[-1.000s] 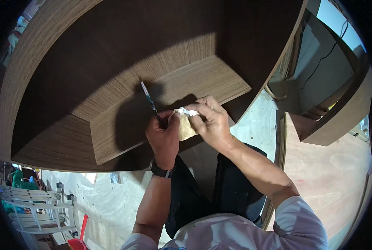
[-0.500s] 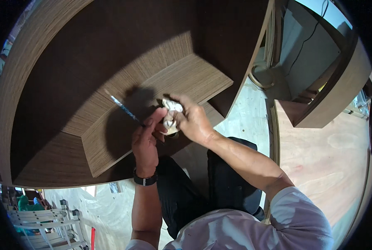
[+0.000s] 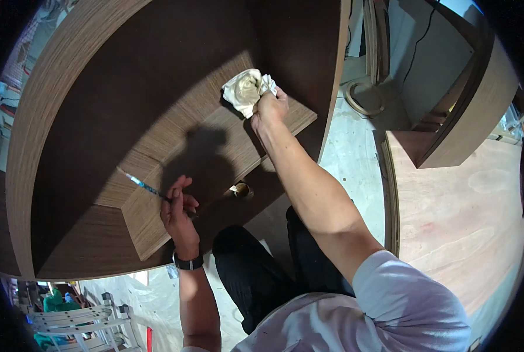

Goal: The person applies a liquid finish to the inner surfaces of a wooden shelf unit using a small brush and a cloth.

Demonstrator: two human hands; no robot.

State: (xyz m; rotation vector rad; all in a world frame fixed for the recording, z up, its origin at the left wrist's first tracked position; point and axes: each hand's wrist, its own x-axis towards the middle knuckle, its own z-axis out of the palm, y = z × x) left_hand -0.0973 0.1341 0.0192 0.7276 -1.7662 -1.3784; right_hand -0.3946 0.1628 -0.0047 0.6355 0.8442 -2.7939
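Observation:
A crumpled off-white cloth (image 3: 244, 91) is bunched in my right hand (image 3: 271, 108), which reaches over the far right part of a wood-grain shelf (image 3: 142, 234). My left hand (image 3: 181, 208) is at the shelf's near left part, closed on a slim paintbrush (image 3: 146, 186). The brush's pale tip points away to the left, toward the wood-grain back strip. A small round container (image 3: 242, 189) with something white at its rim shows just past the shelf's front edge; what it stands on is in shadow.
A dark curved panel with a thick wood-grain rim (image 3: 42, 102) surrounds the shelf. Right of me lie a pale plywood sheet (image 3: 461, 217), a curved cabinet piece (image 3: 479, 111) and a ring-shaped wooden piece (image 3: 364, 98). A folded metal ladder (image 3: 77, 320) stands at lower left.
My hands have moved apart. The right one has carried the cloth away and up over the shelf, where it spreads wider; the left has drawn back to the left with the brush.

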